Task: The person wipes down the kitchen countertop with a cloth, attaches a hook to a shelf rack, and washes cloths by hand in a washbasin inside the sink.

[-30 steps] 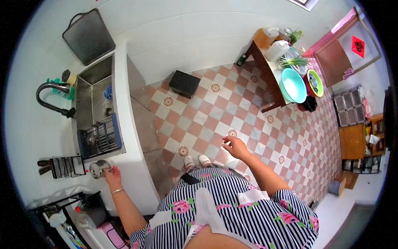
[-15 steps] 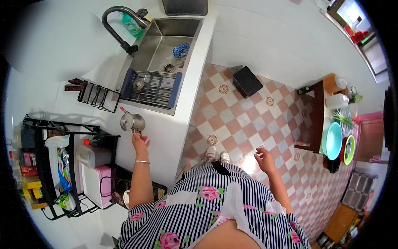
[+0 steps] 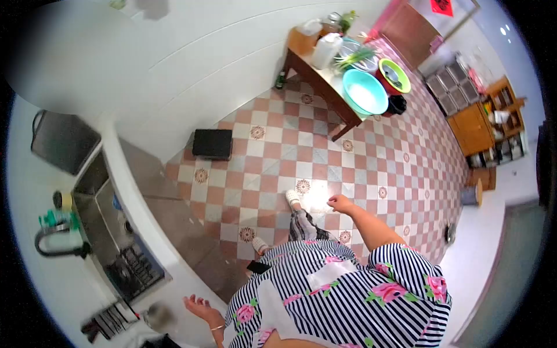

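One pot point(image 3: 159, 316) released, left hand point(image 3: 202, 307) now clear, grip apart (right hand point(image 3: 341, 203) half-open)

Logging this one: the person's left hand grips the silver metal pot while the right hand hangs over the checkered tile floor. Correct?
No: in the head view, the left hand is open and apart from the silver metal pot; the right hand does hang over the checkered tile floor.
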Motion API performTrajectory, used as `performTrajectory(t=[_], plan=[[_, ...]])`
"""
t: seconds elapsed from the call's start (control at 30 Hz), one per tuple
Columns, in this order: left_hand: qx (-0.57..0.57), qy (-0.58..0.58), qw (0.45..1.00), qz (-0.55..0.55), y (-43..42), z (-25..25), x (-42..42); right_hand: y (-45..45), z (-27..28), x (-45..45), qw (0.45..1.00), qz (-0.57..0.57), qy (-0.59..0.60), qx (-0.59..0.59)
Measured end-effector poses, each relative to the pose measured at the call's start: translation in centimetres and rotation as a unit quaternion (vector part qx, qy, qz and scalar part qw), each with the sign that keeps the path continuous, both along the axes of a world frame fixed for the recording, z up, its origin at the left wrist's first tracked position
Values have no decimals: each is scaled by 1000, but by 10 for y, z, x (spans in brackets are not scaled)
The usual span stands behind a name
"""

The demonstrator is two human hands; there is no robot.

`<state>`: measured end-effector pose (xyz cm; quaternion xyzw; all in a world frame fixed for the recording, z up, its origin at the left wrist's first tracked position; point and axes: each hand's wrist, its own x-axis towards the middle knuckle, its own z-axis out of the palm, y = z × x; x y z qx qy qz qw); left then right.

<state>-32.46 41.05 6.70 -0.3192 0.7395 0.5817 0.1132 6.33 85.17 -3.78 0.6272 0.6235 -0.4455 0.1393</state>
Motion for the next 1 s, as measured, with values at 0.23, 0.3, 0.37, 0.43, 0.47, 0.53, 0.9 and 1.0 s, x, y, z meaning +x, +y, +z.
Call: performTrajectory(t=[0.23, 0.3, 0.37, 0.43, 0.47, 0.53, 0.9, 1.0], plan=[[37, -10, 995, -89, 24, 70, -7, 50, 49, 111, 938, -330, 101, -16], [-29, -88, 994, -49, 70, 94, -4, 154, 61, 133, 918, -373, 133, -28], [-193, 103, 931, -294, 135, 122, 24, 220, 25, 120, 892, -423, 155, -22], [-457, 154, 715, -506, 181, 113, 21, 289, 6, 110, 866, -467, 177, -19], [-563, 170, 561, -583, 200, 105, 22, 319, -2, 107, 858, -478, 186, -28], [-588, 186, 478, -625, 175, 50, 8, 371, -10, 101, 816, -531, 225, -40], [-583, 184, 479, -630, 389, 153, 83, 512, -109, 133, 519, -772, 366, -20], [-582, 184, 481, -629, 411, 161, 88, 516, -107, 126, 423, -858, 292, -16]])
